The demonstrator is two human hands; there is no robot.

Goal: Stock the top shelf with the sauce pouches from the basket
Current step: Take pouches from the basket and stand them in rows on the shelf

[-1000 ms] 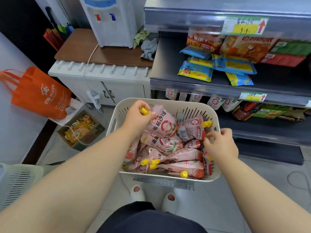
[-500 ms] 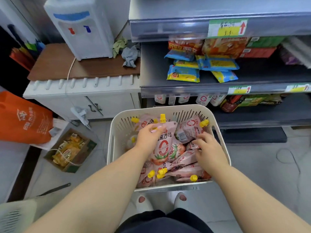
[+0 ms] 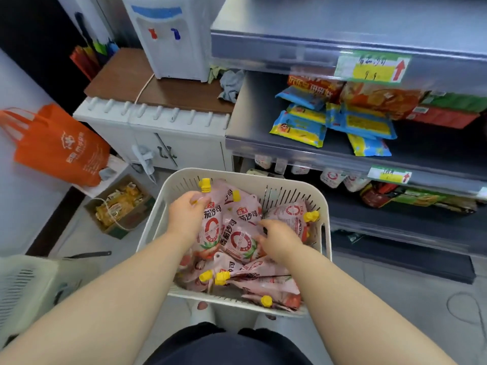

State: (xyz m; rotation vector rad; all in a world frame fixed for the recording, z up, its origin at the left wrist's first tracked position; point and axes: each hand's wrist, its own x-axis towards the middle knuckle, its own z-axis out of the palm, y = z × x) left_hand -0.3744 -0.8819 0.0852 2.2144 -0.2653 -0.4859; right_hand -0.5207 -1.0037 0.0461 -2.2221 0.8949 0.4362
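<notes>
While the sauce pouches (image 3: 238,239) lie heaped in the white basket (image 3: 325,233), the left hand (image 3: 185,219) grips upright ones near their tops and the right hand (image 3: 279,239) curls onto a neighbouring pouch. The grey top shelf (image 3: 329,25) stands beyond, over a tiled floor (image 3: 395,299).

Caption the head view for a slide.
Left hand and right hand reach into a white basket of pink sauce pouches beside store shelves.

Top shelf (image 3: 342,25) cut off at upper edge, price tag (image 3: 373,65) writing blurred, lower sauce pouches (image 3: 263,283) half buried
</notes>
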